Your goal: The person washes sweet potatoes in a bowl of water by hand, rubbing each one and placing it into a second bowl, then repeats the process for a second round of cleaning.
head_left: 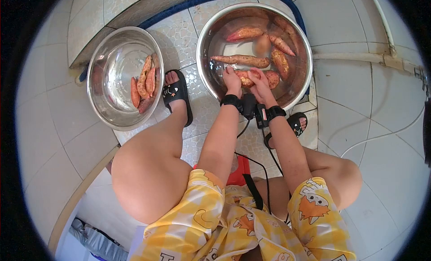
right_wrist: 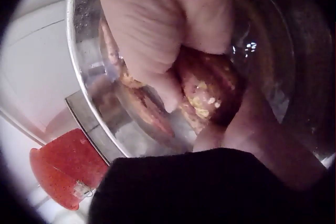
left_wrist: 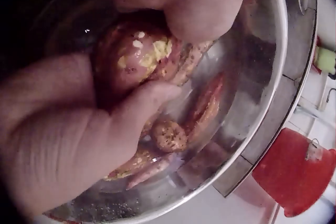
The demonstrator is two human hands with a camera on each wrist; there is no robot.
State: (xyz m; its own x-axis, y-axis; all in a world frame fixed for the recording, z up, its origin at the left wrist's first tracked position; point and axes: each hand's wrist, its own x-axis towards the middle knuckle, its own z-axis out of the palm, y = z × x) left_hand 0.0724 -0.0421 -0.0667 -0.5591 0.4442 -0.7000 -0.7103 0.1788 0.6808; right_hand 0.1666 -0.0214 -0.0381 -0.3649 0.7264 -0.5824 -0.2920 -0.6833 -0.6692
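A steel basin [head_left: 201,41] at the upper right of the head view holds water and several reddish sweet potatoes. My left hand [head_left: 232,82] and my right hand [head_left: 262,88] grip one sweet potato [head_left: 244,77] between them near the basin's front side. In the left wrist view the held sweet potato [left_wrist: 134,56] shows yellowish patches, with the left thumb along it. The right wrist view has the right hand [right_wrist: 157,24] curled round the same sweet potato [right_wrist: 207,85]. Just beyond lies a long sweet potato [head_left: 242,60]. The undersides of both hands' fingers are hidden.
A second steel basin [head_left: 96,97] on the left holds several sweet potatoes [head_left: 142,81]. Sandalled feet [head_left: 177,92] stand beside the basins. Black cables [head_left: 265,166] hang from the wrists, over a red object [head_left: 239,171]. A pipe [head_left: 350,57] runs at the right.
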